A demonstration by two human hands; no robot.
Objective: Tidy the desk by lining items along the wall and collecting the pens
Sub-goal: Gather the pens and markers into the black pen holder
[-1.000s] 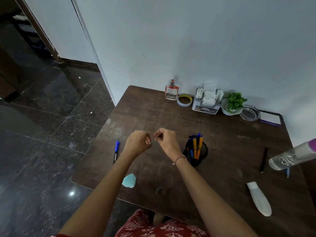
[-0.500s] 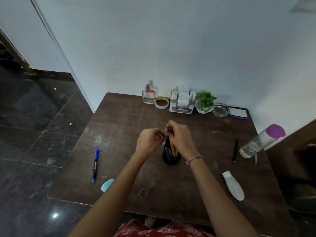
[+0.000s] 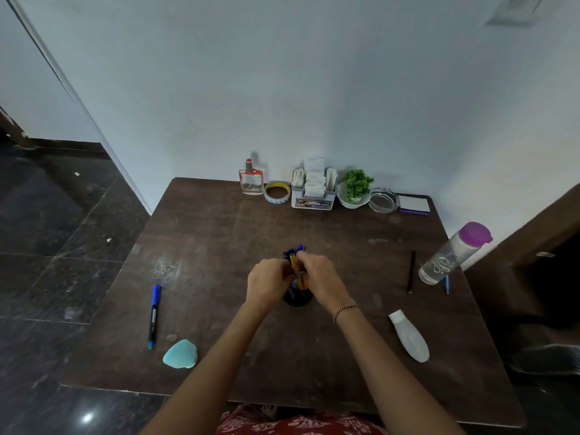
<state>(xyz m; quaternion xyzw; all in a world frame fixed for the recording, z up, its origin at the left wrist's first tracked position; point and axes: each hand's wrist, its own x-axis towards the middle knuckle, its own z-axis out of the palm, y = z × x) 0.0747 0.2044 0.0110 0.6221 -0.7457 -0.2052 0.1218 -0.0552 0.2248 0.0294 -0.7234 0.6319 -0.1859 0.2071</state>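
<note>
The left hand and right hand both curl round pens in the holder. The blue marker lies well to the left, long axis toward the wall; left hand nearer.

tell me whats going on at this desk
A person is tidying a brown desk. The left hand and the right hand both grip the pens standing in a black pen holder mid-desk. A blue marker at the left and a black pen at the right lie loose, not yet collected. A perfume bottle, tape roll, organizer, small plant, glass dish and notepad are lined along the wall; a purple-capped bottle, white bottle and teal object are not.
</note>
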